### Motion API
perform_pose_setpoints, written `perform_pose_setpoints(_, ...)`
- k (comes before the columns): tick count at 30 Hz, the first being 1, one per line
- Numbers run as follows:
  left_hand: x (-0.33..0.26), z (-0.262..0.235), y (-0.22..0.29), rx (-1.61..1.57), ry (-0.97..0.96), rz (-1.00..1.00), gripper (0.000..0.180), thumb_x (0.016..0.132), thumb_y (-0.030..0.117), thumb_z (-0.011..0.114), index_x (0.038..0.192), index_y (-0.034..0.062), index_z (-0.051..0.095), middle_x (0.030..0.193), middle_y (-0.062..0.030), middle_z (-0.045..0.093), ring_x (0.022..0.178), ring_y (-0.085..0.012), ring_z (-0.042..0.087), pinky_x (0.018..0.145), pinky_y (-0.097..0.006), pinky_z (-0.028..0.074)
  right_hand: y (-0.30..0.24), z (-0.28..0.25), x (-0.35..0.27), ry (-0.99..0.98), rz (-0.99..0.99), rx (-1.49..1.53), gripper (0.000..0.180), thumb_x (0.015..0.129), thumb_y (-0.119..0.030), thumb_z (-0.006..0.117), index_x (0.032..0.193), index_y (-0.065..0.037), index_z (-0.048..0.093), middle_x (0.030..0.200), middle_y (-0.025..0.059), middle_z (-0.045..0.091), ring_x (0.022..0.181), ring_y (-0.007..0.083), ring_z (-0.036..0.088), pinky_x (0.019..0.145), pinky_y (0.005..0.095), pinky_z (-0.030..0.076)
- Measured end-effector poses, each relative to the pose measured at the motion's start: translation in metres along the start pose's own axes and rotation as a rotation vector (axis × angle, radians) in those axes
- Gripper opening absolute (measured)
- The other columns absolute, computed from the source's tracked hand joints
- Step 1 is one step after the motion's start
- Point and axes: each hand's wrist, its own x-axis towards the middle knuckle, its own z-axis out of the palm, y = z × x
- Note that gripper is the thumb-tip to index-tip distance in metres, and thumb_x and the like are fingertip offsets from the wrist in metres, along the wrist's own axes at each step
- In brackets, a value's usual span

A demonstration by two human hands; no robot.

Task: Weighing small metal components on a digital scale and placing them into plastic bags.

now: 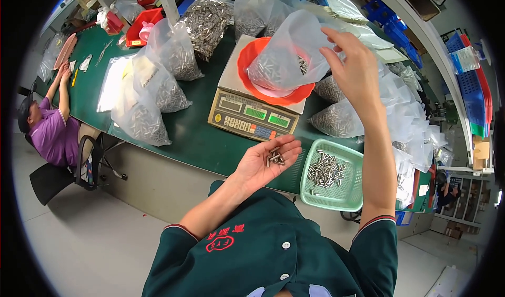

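Note:
My left hand is held palm up over the table's front edge, with a few small metal pins lying in the cupped palm. My right hand is raised and pinches the rim of a clear plastic bag that holds metal pins. The bag rests in an orange bowl on a beige digital scale. To the right of my left hand sits a light green mesh basket with a heap of loose pins.
Several filled clear bags of pins stand on the green table to the left and behind the scale, with empty bags piled at the right. A person in a purple shirt sits at the far left. Blue crates stand at the right.

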Motion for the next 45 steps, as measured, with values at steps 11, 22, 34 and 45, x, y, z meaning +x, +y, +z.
perform_pose_setpoints(11,0.011,-0.005,-0.005,-0.06,-0.137,-0.065,0.05,0.093,0.032,0.035,0.122,-0.0079,0.038,0.123,-0.0191,0.044,0.116,-0.0276,0.042,0.098,-0.036,0.033,-0.046,-0.035,-0.11,-0.027,0.308,0.388,0.011,0.074,0.002,0.06,0.085,0.0,0.062,0.075,0.0101,0.061,0.059,0.0193,0.057,0.051,0.0254,0.043)
perform_pose_setpoints(22,0.025,0.006,-0.024,-0.059,-0.123,-0.166,0.054,0.092,0.033,0.034,0.13,-0.0048,0.027,0.139,-0.0187,0.024,0.128,-0.0296,0.025,0.103,-0.04,0.025,-0.05,-0.036,-0.194,-0.091,0.738,0.471,0.011,0.07,0.001,0.065,0.081,0.0,0.063,0.066,0.0071,0.057,0.054,0.0134,0.055,0.047,0.0231,0.043)
perform_pose_setpoints(34,0.027,0.01,-0.037,0.082,-0.188,-0.183,0.057,0.092,0.039,0.029,0.133,-0.0015,0.026,0.141,-0.0138,0.021,0.131,-0.0244,0.02,0.105,-0.036,0.019,-0.08,-0.007,-0.198,-0.064,0.55,0.303,0.027,0.06,-0.003,0.072,0.084,-0.005,0.061,0.081,0.0059,0.055,0.07,0.0217,0.054,0.058,0.0318,0.045)
perform_pose_setpoints(45,0.025,0.011,-0.037,0.017,-0.199,-0.216,0.06,0.091,0.042,0.029,0.133,-0.0014,0.024,0.142,-0.0131,0.02,0.132,-0.0242,0.018,0.107,-0.037,0.014,-0.077,-0.004,-0.206,-0.012,0.524,0.288,0.021,0.063,-0.002,0.069,0.082,-0.007,0.059,0.075,0.0034,0.054,0.063,0.0201,0.054,0.051,0.0302,0.044)
